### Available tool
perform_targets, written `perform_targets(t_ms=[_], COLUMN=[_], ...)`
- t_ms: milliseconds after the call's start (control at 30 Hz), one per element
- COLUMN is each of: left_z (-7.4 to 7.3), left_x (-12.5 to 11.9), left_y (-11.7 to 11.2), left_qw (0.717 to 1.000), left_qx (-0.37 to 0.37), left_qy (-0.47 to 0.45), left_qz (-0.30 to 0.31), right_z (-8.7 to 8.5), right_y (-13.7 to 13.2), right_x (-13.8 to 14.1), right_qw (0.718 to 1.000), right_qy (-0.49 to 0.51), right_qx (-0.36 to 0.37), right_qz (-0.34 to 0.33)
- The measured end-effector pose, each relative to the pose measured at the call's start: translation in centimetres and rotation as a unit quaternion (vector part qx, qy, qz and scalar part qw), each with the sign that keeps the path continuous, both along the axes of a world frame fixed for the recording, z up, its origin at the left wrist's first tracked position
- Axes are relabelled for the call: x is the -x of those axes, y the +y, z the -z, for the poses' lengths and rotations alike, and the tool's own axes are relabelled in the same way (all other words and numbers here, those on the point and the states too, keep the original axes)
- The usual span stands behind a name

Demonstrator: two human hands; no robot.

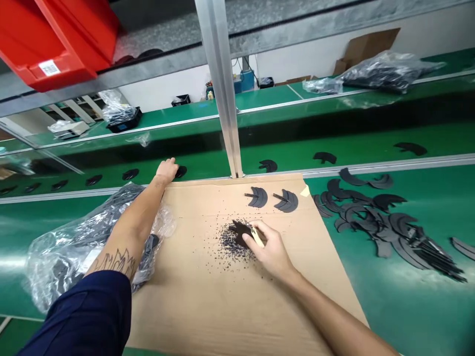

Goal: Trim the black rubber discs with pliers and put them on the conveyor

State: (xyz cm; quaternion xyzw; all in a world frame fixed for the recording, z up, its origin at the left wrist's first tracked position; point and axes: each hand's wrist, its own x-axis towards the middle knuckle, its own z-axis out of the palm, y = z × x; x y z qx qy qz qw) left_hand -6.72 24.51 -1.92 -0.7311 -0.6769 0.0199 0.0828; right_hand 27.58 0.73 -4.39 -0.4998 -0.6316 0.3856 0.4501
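1. The right hand [269, 249] is clenched around a pale-handled craft tool [257, 236], whose tip is hidden. It presses against a black curved piece [239, 233] near the middle of the cardboard sheet [193, 296].
2. The left hand [166, 170] reaches just past the far edge of the cardboard sheet, its fingers loosely curled. It sits just beside a small black piece [180, 171] on the green conveyor belt [408, 306]; I cannot tell whether it grips anything.
3. The likeliest risk is a slip: the right fingers sit close to the tool's hidden tip, so firm pressure on the curved piece could drive the tool into them or gouge the piece.
4. Black crumbs [232, 244] spread around the curved piece on the cardboard sheet. A careless sweep of the right hand could scatter them onto the belt or press them into the piece.
5. The left forearm lies just above a clear plastic bag [74, 257] of black parts, left of the cardboard sheet. Dragging the arm could tip the bag and spill its contents.
6. Counts: one tool, one piece under it, and two stemmed fan-shaped pieces [257, 198] near the sheet's far edge. Nine pieces lie in a row beyond the sheet, and a heap [382, 217] to its right holds too many overlapping pieces to count.
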Motion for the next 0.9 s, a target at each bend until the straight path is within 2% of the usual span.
perform_targets(t_ms=[133, 200, 300, 367, 433, 500, 567, 600, 667, 767, 833, 900], left_z=[-1.7, -2.9, -3.9, -4.0, -3.5, -2.4, -1.0, -0.3, 1.1, 2.2, 2.6, 2.8], left_x=[0.8, 0.7, -1.3, -4.0, -7.5, -10.9, -13.6, -14.5, -15.5, -15.7, -15.6, -15.5], left_y=[-0.5, -1.7, -6.2, -10.9, -15.9, -19.9, -22.3, -22.9, -23.2, -23.2, -23.4, -23.8], left_qw=[0.998, 0.995, 0.981, 0.92, 0.857, 0.808, 0.77, 0.76, 0.757, 0.771, 0.778, 0.773], left_qx=[-0.043, -0.072, -0.093, -0.077, -0.022, 0.028, 0.051, 0.046, 0.01, -0.037, -0.03, 0.008], left_qy=[-0.044, -0.069, -0.157, -0.361, -0.483, -0.559, -0.61, -0.625, -0.632, -0.61, -0.6, -0.61], left_qz=[0.016, 0.026, 0.067, 0.133, 0.178, 0.187, 0.18, 0.175, 0.169, 0.176, 0.183, 0.171], right_z=[0.0, 0.0, 0.0, 0.0, 0.0, -0.1, -0.3, -0.3, -0.3, -0.4, -0.5, -0.7], right_y=[0.3, 0.5, 0.8, 0.9, 0.8, 0.5, 0.2, 0.0, -0.3, -0.5, -0.5, -0.6], right_x=[-0.1, -0.2, -0.4, -0.4, -0.2, 0.1, 0.4, 0.5, 0.7, 0.7, 0.5, 0.4], right_qw=[0.998, 0.993, 0.982, 0.97, 0.956, 0.943, 0.936, 0.936, 0.942, 0.951, 0.955, 0.961], right_qy=[0.05, 0.091, 0.144, 0.192, 0.236, 0.264, 0.277, 0.276, 0.259, 0.231, 0.219, 0.195], right_qx=[0.035, 0.071, 0.118, 0.144, 0.176, 0.204, 0.217, 0.216, 0.209, 0.197, 0.188, 0.18], right_qz=[-0.005, 0.003, 0.02, 0.029, 0.023, 0.002, -0.021, -0.03, -0.044, -0.059, -0.066, -0.075])
